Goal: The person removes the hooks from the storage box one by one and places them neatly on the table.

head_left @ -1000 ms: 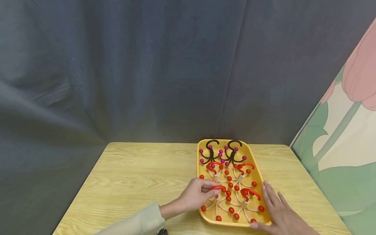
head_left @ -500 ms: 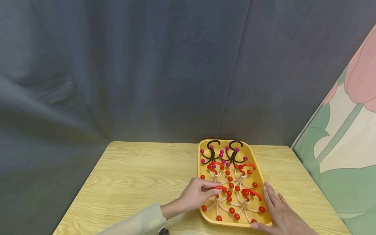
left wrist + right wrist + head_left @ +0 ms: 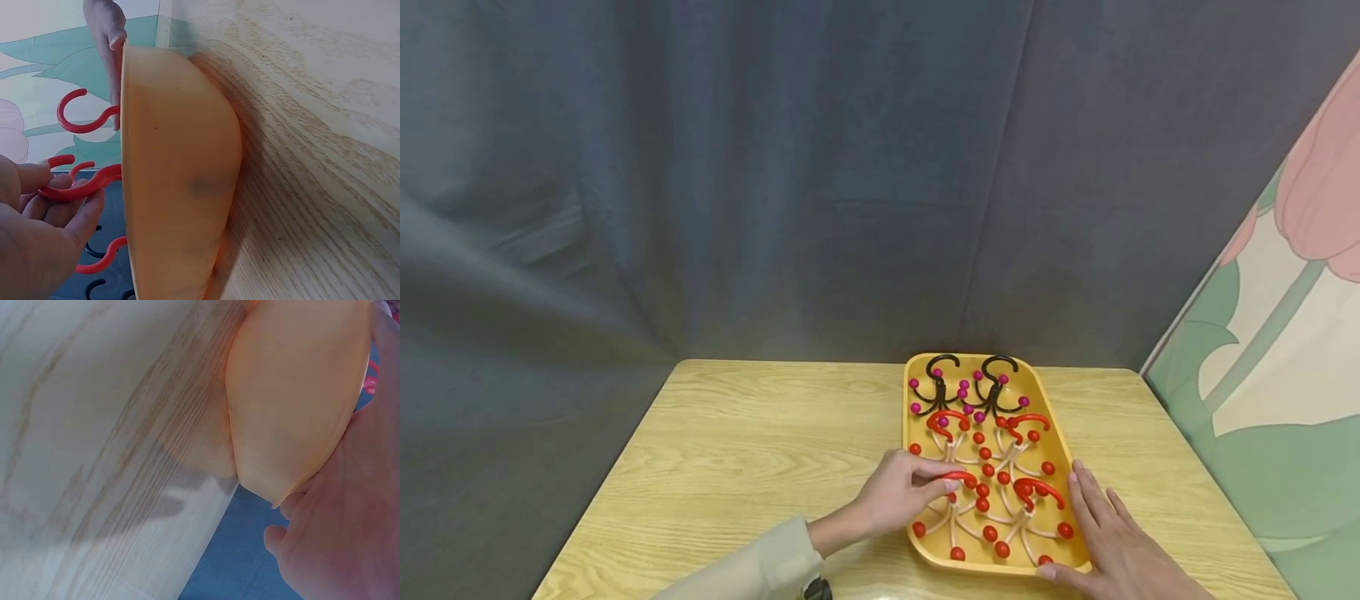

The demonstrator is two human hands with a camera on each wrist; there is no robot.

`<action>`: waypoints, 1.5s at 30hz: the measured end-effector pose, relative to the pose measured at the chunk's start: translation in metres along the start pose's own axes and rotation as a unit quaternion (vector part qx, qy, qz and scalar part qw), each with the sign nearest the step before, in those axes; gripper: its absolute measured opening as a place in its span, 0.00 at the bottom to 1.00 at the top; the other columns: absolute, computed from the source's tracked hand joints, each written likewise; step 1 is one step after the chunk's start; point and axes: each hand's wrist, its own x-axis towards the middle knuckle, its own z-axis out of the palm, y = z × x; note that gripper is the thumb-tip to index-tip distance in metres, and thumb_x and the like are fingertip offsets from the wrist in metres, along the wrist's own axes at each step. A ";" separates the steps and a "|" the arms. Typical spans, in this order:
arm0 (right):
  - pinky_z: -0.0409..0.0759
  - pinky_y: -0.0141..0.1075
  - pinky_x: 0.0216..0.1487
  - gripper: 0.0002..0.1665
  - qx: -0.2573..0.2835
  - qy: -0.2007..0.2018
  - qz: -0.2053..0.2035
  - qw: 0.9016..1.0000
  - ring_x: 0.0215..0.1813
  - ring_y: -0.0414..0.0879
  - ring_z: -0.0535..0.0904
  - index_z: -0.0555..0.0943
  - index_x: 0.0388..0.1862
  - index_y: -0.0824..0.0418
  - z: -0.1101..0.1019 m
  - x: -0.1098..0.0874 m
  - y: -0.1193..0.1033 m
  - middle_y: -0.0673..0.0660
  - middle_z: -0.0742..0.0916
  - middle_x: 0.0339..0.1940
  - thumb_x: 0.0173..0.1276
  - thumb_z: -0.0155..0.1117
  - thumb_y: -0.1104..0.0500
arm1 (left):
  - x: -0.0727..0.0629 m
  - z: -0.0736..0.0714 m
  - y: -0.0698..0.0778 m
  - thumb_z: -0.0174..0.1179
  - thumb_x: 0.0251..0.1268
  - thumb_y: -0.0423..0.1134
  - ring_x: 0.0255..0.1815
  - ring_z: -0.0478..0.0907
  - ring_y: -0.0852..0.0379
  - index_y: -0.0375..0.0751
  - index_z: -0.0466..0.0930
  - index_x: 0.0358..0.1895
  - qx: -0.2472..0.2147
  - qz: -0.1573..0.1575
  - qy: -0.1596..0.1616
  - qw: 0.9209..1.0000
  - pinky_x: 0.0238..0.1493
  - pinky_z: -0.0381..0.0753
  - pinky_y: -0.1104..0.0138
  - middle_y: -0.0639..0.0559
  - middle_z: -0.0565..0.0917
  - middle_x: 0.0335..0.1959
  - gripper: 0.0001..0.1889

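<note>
A yellow tray [image 3: 992,569] holds several branched hooks, each with thin arms ending in small balls. Inside its near left part, my left hand [image 3: 895,493] pinches the red hook [image 3: 81,190] of one with cream arms and red balls, between thumb and fingers. That piece's arms spread low in the tray. My right hand [image 3: 1116,542] rests along the tray's right rim with its fingers fairly straight and its thumb at the front corner. From the right wrist, the palm [image 3: 350,531] shows close beside the tray's outer wall [image 3: 294,387].
Beside the left hand's piece lies another red hook [image 3: 1041,490], with more red ones behind. Two black hooks [image 3: 940,392] with magenta balls fill the tray's far end. The tray stands on a wooden table [image 3: 760,442]; a dark curtain [image 3: 820,183] hangs behind.
</note>
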 end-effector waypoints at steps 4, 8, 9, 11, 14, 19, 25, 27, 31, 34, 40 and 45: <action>0.09 0.33 0.75 0.76 0.003 -0.005 -0.002 1.000 0.83 0.71 0.56 0.47 0.87 0.69 -0.001 0.002 0.000 0.73 0.54 0.87 0.60 0.66 0.21 | -0.001 -0.001 0.001 0.67 0.74 0.43 0.28 0.81 0.72 0.48 0.91 0.55 -0.003 0.001 0.004 1.000 0.23 0.71 0.78 0.52 0.92 0.51 0.12; 0.50 0.73 0.81 0.76 0.000 -0.029 0.004 1.000 0.82 0.74 0.58 0.47 0.86 0.69 -0.008 0.003 0.001 0.74 0.55 0.86 0.61 0.64 0.20 | -0.001 -0.002 0.004 0.67 0.74 0.43 0.39 0.88 0.70 0.47 0.91 0.56 -0.006 -0.004 0.004 1.000 0.31 0.79 0.79 0.52 0.93 0.50 0.13; 0.62 0.75 0.74 0.76 -0.007 -0.030 0.003 1.000 0.81 0.75 0.60 0.48 0.86 0.69 -0.010 0.003 0.002 0.74 0.57 0.86 0.61 0.63 0.19 | -0.001 -0.002 0.005 0.67 0.74 0.42 0.40 0.88 0.70 0.46 0.91 0.56 -0.007 -0.003 0.004 1.000 0.34 0.81 0.79 0.52 0.93 0.51 0.13; 0.68 0.74 0.71 0.75 -0.010 -0.033 0.002 0.999 0.79 0.76 0.63 0.48 0.86 0.69 -0.015 0.004 0.003 0.74 0.59 0.85 0.62 0.61 0.18 | -0.001 -0.003 0.006 0.67 0.74 0.42 0.40 0.88 0.70 0.46 0.91 0.56 -0.011 -0.004 0.007 1.000 0.34 0.82 0.79 0.51 0.93 0.51 0.13; 0.74 0.72 0.66 0.73 -0.020 -0.021 -0.010 1.000 0.76 0.78 0.68 0.51 0.86 0.70 -0.021 0.006 0.006 0.75 0.64 0.83 0.64 0.60 0.19 | 0.000 -0.004 0.009 0.67 0.74 0.42 0.39 0.89 0.69 0.44 0.90 0.56 -0.016 -0.004 0.010 1.000 0.32 0.81 0.79 0.49 0.93 0.49 0.13; 0.77 0.69 0.66 0.69 -0.029 -0.013 -0.007 0.999 0.74 0.75 0.71 0.56 0.84 0.70 -0.029 0.008 0.008 0.74 0.68 0.81 0.67 0.58 0.20 | 0.000 -0.008 0.016 0.66 0.75 0.43 0.44 0.92 0.63 0.43 0.89 0.59 -0.026 -0.011 0.012 1.000 0.29 0.79 0.78 0.48 0.93 0.49 0.15; 0.83 0.64 0.59 0.53 -0.010 0.024 -0.023 0.999 0.67 0.70 0.81 0.68 0.77 0.70 -0.038 0.018 0.013 0.73 0.79 0.72 0.73 0.62 0.29 | 0.001 -0.019 0.026 0.66 0.75 0.44 0.47 0.92 0.60 0.44 0.90 0.58 -0.020 0.010 0.023 0.999 0.41 0.88 0.73 0.48 0.93 0.49 0.14; 0.84 0.64 0.57 0.45 0.011 0.035 -0.027 0.999 0.64 0.69 0.83 0.72 0.74 0.69 -0.042 0.023 0.016 0.72 0.82 0.68 0.76 0.62 0.34 | 0.002 -0.023 0.030 0.66 0.75 0.44 0.47 0.92 0.57 0.44 0.91 0.56 -0.022 0.022 0.029 0.999 0.46 0.89 0.71 0.46 0.93 0.49 0.14; 0.84 0.63 0.57 0.31 0.039 0.068 -0.045 0.996 0.61 0.67 0.86 0.79 0.67 0.69 -0.047 0.034 0.022 0.69 0.87 0.61 0.81 0.61 0.45 | 0.005 -0.032 0.038 0.66 0.75 0.43 0.48 0.92 0.50 0.43 0.90 0.56 -0.030 0.039 0.043 0.998 0.47 0.88 0.71 0.43 0.93 0.50 0.14; 0.84 0.63 0.55 0.27 0.038 0.080 -0.048 0.995 0.58 0.66 0.87 0.82 0.64 0.69 -0.049 0.040 0.025 0.67 0.89 0.57 0.81 0.61 0.48 | 0.006 -0.040 0.044 0.66 0.75 0.44 0.50 0.92 0.48 0.43 0.90 0.57 -0.023 0.043 0.053 0.997 0.45 0.88 0.73 0.45 0.93 0.51 0.14; 0.88 0.57 0.48 0.24 0.064 0.106 -0.042 0.991 0.50 0.61 0.90 0.83 0.60 0.72 -0.053 0.057 0.028 0.67 0.91 0.51 0.79 0.65 0.53 | 0.007 -0.062 0.051 0.66 0.75 0.44 0.39 0.90 0.61 0.46 0.90 0.58 -0.006 0.043 0.078 0.996 0.30 0.79 0.75 0.46 0.93 0.50 0.15; 0.90 0.47 0.42 0.25 0.125 0.096 -0.013 0.987 0.47 0.59 0.90 0.82 0.61 0.75 -0.059 0.076 0.034 0.70 0.91 0.51 0.80 0.63 0.53 | 0.008 -0.084 0.054 0.66 0.75 0.45 0.28 0.81 0.61 0.49 0.90 0.59 0.018 0.042 0.102 0.994 0.22 0.69 0.73 0.48 0.93 0.50 0.15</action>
